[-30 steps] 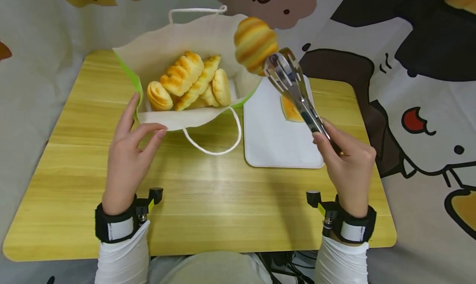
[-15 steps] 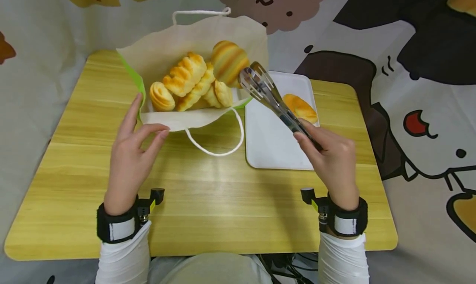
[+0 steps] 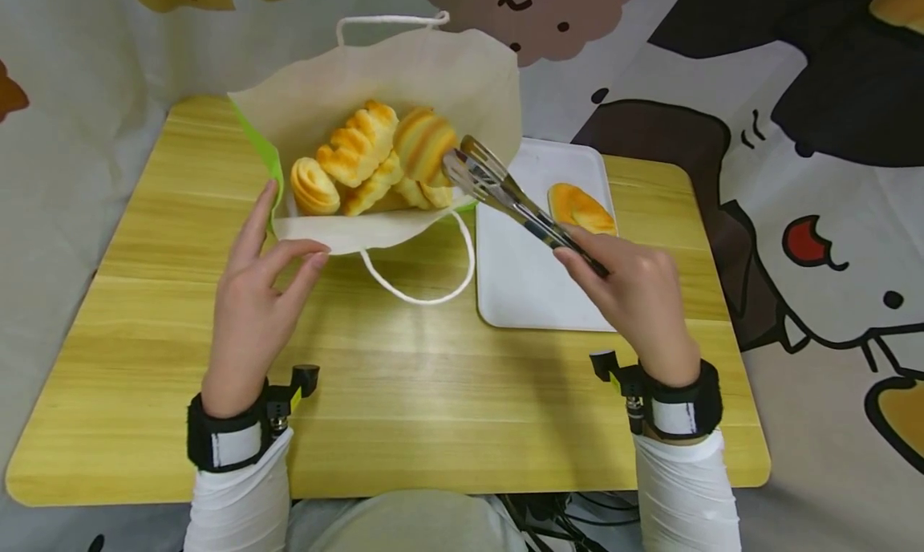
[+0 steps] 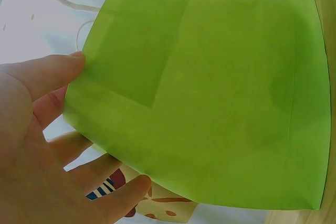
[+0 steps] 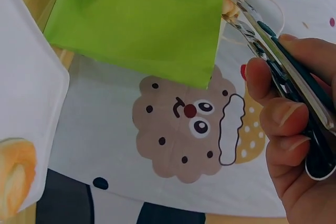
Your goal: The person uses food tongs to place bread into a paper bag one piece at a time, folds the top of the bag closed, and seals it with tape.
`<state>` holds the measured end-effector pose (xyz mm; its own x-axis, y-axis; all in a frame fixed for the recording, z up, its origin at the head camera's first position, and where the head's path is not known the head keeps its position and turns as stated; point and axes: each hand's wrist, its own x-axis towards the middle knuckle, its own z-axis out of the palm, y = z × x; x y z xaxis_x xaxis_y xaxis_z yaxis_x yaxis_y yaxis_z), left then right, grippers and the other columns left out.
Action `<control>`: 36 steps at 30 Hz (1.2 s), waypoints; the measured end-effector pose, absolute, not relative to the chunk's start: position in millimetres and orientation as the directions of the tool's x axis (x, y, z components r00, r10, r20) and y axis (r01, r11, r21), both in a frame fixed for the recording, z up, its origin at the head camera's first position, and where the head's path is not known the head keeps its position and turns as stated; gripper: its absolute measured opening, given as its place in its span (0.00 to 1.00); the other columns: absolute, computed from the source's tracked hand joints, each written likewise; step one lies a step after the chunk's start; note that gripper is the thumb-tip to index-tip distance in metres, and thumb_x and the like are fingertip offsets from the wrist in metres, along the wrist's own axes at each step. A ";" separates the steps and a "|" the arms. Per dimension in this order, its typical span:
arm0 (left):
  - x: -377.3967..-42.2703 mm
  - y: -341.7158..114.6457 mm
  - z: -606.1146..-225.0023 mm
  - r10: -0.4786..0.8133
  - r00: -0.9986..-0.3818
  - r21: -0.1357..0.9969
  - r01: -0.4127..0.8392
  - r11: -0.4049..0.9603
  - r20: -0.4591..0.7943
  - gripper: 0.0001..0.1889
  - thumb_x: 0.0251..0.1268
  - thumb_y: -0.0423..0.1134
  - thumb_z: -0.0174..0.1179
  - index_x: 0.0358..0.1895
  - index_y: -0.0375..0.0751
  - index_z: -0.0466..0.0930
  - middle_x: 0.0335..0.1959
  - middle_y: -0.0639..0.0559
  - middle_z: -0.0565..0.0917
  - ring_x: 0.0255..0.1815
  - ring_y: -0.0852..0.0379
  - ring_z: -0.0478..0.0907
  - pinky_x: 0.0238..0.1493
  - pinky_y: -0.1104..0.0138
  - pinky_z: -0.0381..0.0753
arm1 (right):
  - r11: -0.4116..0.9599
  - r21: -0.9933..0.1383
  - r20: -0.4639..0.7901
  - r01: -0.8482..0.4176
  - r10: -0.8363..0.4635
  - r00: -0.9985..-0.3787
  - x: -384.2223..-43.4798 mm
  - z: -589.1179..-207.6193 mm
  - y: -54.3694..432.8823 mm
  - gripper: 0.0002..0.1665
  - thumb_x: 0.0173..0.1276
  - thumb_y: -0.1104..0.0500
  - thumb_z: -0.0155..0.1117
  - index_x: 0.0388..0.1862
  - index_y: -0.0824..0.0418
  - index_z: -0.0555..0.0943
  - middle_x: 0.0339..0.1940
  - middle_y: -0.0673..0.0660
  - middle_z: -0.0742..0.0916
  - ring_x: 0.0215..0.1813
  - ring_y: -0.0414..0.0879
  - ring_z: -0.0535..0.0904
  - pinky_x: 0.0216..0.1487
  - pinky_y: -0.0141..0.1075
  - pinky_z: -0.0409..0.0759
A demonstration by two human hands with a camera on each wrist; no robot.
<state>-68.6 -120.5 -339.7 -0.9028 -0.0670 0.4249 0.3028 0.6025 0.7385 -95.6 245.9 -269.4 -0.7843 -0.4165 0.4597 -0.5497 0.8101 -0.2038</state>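
Note:
My left hand (image 3: 253, 311) pinches the front left rim of a green paper bag (image 3: 368, 233) with a pale inside and white cord handles. In the left wrist view my thumb lies on the green side of the bag (image 4: 220, 93). My right hand (image 3: 635, 295) grips metal tongs (image 3: 520, 203), whose tips are at the right edge of a round striped bun (image 3: 420, 147). The bun is over the other breads in the bag mouth; whether it rests on them I cannot tell. A twisted bread (image 3: 361, 143) and a small swirled roll (image 3: 314, 187) lie inside to its left.
A white tray (image 3: 534, 299) stands right of the bag, bearing one golden bread (image 3: 581, 209). Both sit on a wooden table (image 3: 433, 407). A cartoon-printed cloth (image 3: 794, 175) hangs behind and to the right.
My right hand has moved left with the tongs, bringing the striped bun from above the bag's right rim down into its mouth. The left hand stays on the rim.

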 end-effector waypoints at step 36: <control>-82.4 -124.7 -347.5 -0.045 -0.903 0.745 0.323 0.584 0.427 0.04 0.64 0.33 0.67 0.38 0.34 0.87 0.80 0.51 0.59 0.80 0.47 0.56 0.77 0.47 0.58 | 0.847 -0.044 0.050 -0.530 -0.528 -0.848 -140.1 -230.4 202.0 0.13 0.73 0.51 0.64 0.45 0.57 0.88 0.22 0.52 0.83 0.19 0.46 0.72 0.21 0.39 0.66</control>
<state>-82.4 -124.7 -347.5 -0.9030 -0.0447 0.4272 0.3234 0.5839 0.7446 -140.1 202.0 -230.4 -0.8478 -0.5279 0.0495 -0.5299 0.8469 -0.0441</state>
